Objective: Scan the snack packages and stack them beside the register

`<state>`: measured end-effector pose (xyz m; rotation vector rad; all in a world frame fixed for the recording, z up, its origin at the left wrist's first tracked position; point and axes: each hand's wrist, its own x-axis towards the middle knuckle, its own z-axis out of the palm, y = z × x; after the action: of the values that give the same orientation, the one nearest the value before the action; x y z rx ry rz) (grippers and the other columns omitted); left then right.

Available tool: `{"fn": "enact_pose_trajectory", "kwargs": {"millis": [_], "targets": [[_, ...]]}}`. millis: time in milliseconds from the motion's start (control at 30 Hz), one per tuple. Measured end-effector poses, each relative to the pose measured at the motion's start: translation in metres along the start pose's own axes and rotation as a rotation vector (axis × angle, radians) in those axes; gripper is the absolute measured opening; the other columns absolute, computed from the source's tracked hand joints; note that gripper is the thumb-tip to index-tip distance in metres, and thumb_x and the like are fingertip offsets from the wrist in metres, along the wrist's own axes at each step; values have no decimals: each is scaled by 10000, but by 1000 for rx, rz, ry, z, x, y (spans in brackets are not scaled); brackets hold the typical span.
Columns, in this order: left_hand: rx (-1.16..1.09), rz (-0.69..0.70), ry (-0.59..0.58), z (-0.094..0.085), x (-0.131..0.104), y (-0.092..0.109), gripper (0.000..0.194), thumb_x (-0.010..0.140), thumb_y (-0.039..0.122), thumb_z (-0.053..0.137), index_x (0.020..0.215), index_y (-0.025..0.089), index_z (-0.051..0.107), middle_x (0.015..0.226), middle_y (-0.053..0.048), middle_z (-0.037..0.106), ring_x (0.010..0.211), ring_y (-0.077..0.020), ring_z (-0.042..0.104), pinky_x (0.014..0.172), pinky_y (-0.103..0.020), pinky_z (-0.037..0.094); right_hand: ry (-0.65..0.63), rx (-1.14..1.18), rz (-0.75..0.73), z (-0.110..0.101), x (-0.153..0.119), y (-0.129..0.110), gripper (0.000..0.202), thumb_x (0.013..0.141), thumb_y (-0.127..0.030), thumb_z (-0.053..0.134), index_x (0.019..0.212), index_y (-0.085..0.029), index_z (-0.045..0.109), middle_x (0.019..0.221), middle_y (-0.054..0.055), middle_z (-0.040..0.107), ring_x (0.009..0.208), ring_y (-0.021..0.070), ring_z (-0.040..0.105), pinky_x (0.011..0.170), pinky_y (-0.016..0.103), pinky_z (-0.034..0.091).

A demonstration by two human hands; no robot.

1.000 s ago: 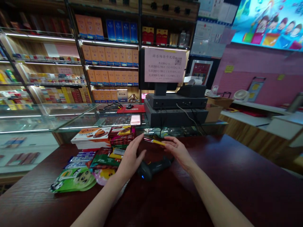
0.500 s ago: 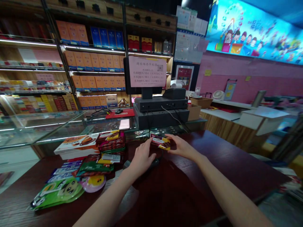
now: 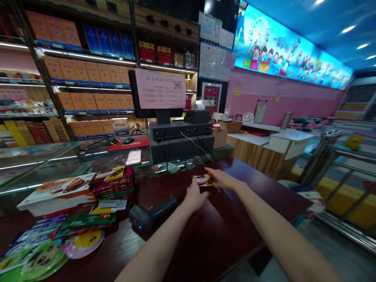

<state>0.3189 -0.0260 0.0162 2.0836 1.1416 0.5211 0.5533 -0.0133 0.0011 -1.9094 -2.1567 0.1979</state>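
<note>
A small red and yellow snack packet (image 3: pixel 202 180) is between my two hands over the dark wooden counter. The fingers of my left hand (image 3: pixel 196 196) close on its left end, with the thumb held off to the side. My right hand (image 3: pixel 222 179) grips the other end and covers part of the wrapper. To the left of my left forearm lies a black barcode scanner (image 3: pixel 151 213) with a small blue light. Further left are stacked red snack packets (image 3: pixel 113 183), a green packet (image 3: pixel 85 219) and a white and orange box (image 3: pixel 58 192).
A monitor with a pink sign (image 3: pixel 161 89) stands on a black register base (image 3: pixel 180 143) behind the counter (image 3: pixel 217 231). A glass display case (image 3: pixel 55 156) runs along the left. Metal railings (image 3: pixel 343 168) stand at the right. Green panda-print packets (image 3: pixel 44 258) lie at the lower left.
The view has swung to the right, so the goods shift left in it. The packet looks turned and more covered by my hands. The scanner now shows clear of my left arm.
</note>
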Motion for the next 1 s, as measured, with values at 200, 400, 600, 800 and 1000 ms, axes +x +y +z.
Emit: {"fn": "enact_pose_trajectory", "kwargs": {"millis": [200, 400, 600, 800, 1000], "targets": [[133, -121, -21, 16, -4, -2, 911, 786, 343, 601, 1549, 96, 169, 1525, -218, 430, 1417, -380, 379, 1110, -510, 328, -13, 118, 11, 8, 6, 5, 1000, 567, -103, 716, 1501, -287, 410, 1313, 77, 651, 1184, 275, 604, 995, 351, 438], [277, -84, -16, 18, -16, -5, 909, 814, 392, 555, 1556, 77, 136, 1562, -209, 381, 1478, -371, 272, 1155, -520, 256, -60, 50, 2, 10, 10, 1, 1059, 549, -55, 685, 1534, -265, 357, 1334, 89, 644, 1201, 283, 597, 1009, 365, 443], [378, -63, -20, 16, -26, -2, 907, 837, 419, 547, 1559, 45, 146, 1579, -239, 333, 1488, -381, 252, 1176, -515, 238, -109, 153, 15, 11, 16, 0, 1065, 527, -45, 709, 1515, -274, 387, 1340, 79, 650, 1224, 280, 606, 1035, 363, 441], [420, -21, 18, 24, -25, -9, 912, 865, 548, 526, 1550, 44, 197, 1588, -257, 298, 1504, -388, 207, 1185, -514, 229, -134, 220, 57, 9, 23, 1, 1086, 499, -35, 749, 1504, -257, 405, 1365, 93, 637, 1235, 282, 609, 1040, 365, 453], [410, 1, 84, 28, -19, -20, 942, 865, 566, 515, 1554, 29, 161, 1575, -251, 331, 1489, -367, 256, 1185, -474, 241, -139, 289, 82, 10, 21, 4, 1078, 498, -35, 760, 1499, -237, 415, 1371, 108, 631, 1220, 276, 617, 1052, 374, 445]]}}
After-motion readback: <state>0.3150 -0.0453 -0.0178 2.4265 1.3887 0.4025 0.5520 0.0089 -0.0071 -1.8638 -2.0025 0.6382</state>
